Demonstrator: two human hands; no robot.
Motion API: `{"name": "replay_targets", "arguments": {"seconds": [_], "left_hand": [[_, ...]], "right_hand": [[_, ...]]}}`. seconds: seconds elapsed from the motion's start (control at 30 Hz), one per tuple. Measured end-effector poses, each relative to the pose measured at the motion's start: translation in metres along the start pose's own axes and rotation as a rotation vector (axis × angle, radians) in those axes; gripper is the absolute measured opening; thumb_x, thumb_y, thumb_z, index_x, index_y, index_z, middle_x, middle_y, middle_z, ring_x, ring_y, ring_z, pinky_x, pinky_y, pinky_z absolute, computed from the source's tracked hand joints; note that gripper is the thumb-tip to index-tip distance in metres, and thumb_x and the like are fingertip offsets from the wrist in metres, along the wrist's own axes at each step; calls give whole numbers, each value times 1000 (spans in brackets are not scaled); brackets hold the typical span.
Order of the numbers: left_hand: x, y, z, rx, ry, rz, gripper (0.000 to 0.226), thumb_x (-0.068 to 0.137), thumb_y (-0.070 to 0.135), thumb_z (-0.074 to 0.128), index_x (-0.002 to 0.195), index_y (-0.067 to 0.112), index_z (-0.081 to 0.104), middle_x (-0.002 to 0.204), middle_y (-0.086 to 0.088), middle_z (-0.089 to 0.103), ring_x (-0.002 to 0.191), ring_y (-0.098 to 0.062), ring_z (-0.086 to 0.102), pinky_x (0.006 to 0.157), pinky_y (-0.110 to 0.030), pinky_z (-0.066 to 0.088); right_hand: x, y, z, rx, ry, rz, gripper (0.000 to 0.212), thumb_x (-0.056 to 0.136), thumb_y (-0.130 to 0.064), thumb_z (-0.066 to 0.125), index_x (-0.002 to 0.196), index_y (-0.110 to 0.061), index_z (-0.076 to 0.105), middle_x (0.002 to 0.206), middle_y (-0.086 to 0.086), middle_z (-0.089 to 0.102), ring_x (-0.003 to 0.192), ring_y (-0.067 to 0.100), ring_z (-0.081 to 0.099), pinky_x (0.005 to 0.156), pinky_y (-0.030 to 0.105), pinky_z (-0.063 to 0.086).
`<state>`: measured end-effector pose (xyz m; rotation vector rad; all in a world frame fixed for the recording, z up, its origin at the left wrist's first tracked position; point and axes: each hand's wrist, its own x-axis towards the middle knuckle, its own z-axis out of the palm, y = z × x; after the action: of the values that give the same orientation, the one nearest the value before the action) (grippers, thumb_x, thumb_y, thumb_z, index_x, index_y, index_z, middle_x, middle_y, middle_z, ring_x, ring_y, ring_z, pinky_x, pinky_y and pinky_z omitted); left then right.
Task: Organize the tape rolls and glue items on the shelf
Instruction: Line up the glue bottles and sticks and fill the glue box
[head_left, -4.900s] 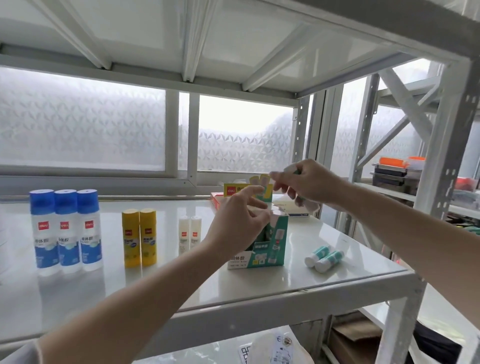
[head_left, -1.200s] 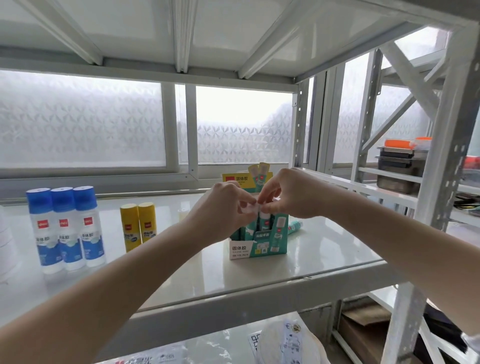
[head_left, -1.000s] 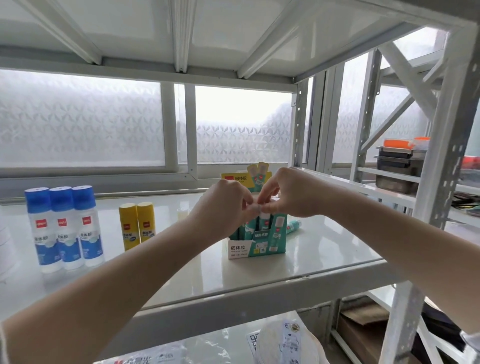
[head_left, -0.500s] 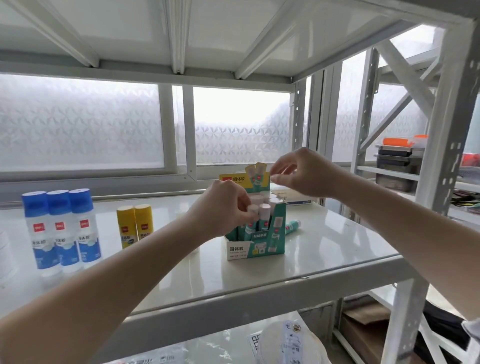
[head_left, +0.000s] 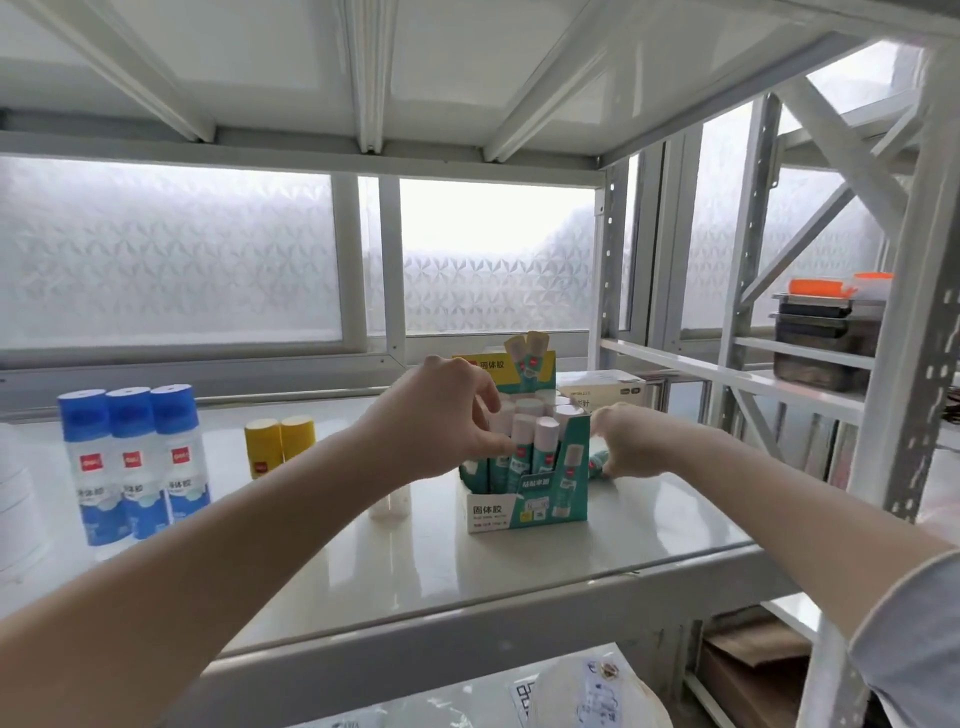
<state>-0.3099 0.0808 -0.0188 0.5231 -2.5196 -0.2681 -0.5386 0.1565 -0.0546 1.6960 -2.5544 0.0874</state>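
Observation:
A teal display box (head_left: 527, 499) of white-capped glue sticks (head_left: 545, 441) stands on the white shelf (head_left: 467, 566). My left hand (head_left: 441, 415) rests against the box's left side, thumb and fingers pinched around the sticks inside. My right hand (head_left: 631, 441) is low on the shelf just right of the box, fingers curled over a loose teal glue stick (head_left: 597, 462) that lies there; motion blur hides whether it is gripped. Three blue-capped glue bottles (head_left: 132, 457), two yellow glue sticks (head_left: 280, 447) and small white glue sticks (head_left: 389, 501) stand to the left.
A white tape roll (head_left: 15, 512) shows at the far left edge. A flat white box (head_left: 605, 389) lies behind the display box. The shelf's upright post (head_left: 904, 364) stands at the right, dark bins (head_left: 826, 338) beyond it. Bagged items (head_left: 592, 696) lie on the lower shelf.
My right hand has dropped from above the box down to the loose glue stick on the shelf at its right. My left hand stays on the sticks in the box.

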Motion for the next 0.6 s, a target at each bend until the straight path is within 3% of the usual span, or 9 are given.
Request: {"name": "replay_targets", "arguments": {"seconds": [0.2, 0.27, 0.37, 0.47, 0.5, 0.6], "left_hand": [[-17, -11, -14, 76, -138, -47, 38, 73, 37, 78, 104, 18, 67, 86, 9, 71, 74, -3, 66, 74, -26, 57], [-24, -13, -14, 93, -161, -62, 38, 73, 37, 77, 105, 19, 67, 86, 11, 69, 75, -3, 65, 73, -23, 56], [-30, -15, -16, 103, -163, -79, 36, 74, 37, 76, 104, 20, 66, 86, 11, 68, 75, -2, 64, 73, -24, 57], [-32, -17, -19, 94, -149, -84, 35, 75, 37, 76, 104, 20, 67, 87, 10, 68, 76, -2, 64, 75, -25, 57], [-33, -17, -20, 93, -143, -83, 35, 75, 38, 76, 104, 20, 67, 88, 10, 69, 76, -2, 64, 76, -26, 57], [-34, -17, -20, 94, -130, -71, 37, 75, 38, 75, 106, 19, 67, 89, 10, 70, 76, -2, 64, 75, -25, 57]], "right_hand": [[4, -6, -5, -170, -42, -52, 30, 84, -11, 62, 114, -16, 63, 101, 1, 65, 93, 20, 62, 85, 32, 55], [1, 1, -22, -195, 32, -29, 21, 86, -12, 60, 104, -15, 69, 88, 0, 64, 83, 18, 60, 80, 31, 54], [-2, 11, -61, 115, 238, -42, 20, 89, -16, 60, 103, -6, 71, 82, 5, 69, 66, 18, 59, 72, 34, 55], [-18, -10, -106, 368, 410, -212, 25, 91, -16, 59, 111, -1, 66, 77, 7, 68, 59, 23, 58, 63, 39, 53], [-25, -23, -119, 382, 408, -289, 23, 91, -16, 60, 109, -4, 66, 75, 5, 67, 59, 22, 59, 61, 38, 53], [-43, -64, -137, 349, 233, -444, 10, 82, -19, 70, 90, -20, 64, 70, -5, 64, 49, 0, 56, 48, 16, 47]]}}
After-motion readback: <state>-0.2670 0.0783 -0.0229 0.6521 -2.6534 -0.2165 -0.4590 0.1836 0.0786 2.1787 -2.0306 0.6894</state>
